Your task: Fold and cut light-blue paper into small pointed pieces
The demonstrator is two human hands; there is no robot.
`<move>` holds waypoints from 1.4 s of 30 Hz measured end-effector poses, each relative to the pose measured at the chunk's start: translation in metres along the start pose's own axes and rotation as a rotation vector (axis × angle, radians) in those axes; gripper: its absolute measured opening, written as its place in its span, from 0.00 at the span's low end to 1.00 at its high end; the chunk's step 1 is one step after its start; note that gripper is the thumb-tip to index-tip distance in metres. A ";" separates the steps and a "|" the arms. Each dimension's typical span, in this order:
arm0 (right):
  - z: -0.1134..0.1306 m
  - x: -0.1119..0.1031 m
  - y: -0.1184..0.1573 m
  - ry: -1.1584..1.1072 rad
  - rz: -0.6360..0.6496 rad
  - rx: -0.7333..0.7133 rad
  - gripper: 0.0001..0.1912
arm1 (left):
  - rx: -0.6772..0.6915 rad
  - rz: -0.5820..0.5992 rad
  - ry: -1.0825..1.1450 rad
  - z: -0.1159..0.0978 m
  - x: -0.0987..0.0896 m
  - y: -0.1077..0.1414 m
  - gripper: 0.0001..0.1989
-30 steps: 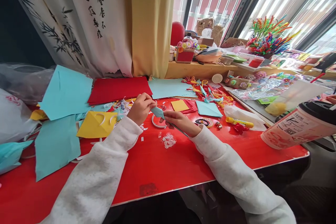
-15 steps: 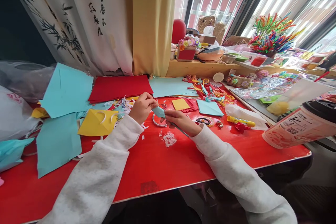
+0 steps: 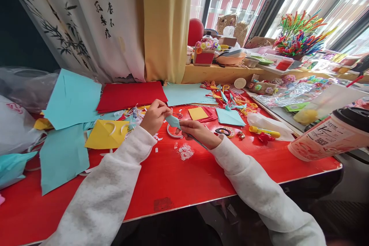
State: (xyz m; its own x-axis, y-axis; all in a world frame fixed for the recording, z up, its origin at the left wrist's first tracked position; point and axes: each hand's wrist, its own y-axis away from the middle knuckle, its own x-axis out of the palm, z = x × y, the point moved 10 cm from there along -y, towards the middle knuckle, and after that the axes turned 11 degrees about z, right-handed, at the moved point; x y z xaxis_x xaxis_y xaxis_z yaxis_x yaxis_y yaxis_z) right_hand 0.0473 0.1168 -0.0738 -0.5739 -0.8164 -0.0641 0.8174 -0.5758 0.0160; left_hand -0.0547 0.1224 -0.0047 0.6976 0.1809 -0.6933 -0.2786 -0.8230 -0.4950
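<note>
A small piece of light-blue paper, folded or curled, is held above the table between both hands. My left hand pinches its upper left end. From the right, my right hand grips the other end, thumb on top and fingers curled beneath. A thin grey-blue edge shows under the right palm; I cannot tell whether it belongs to the same paper. Just behind and below the paper lies a white ring, partly covered by the right fingers. White shreds lie on the table below the hands.
Large blue sheets and a yellow paper piece lie left. Red sheets are behind. Rightward are small blue squares, yellow squares, a tape roll, a glue stick and a tilted drink cup.
Both hands keep their hold on the blue paper, nearly still. The whole view has shifted very slightly.
</note>
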 end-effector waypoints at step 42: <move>0.015 -0.008 0.002 0.070 -0.124 -0.136 0.12 | -0.390 0.008 0.810 0.032 0.016 0.009 0.35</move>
State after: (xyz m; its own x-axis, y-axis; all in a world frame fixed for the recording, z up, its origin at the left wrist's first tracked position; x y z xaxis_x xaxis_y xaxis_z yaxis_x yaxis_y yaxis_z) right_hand 0.0529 0.1211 -0.0587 -0.6695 -0.7320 -0.1263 0.7427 -0.6568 -0.1306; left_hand -0.0666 0.1353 -0.0370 0.9894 -0.1394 -0.0406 -0.1445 -0.9736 -0.1767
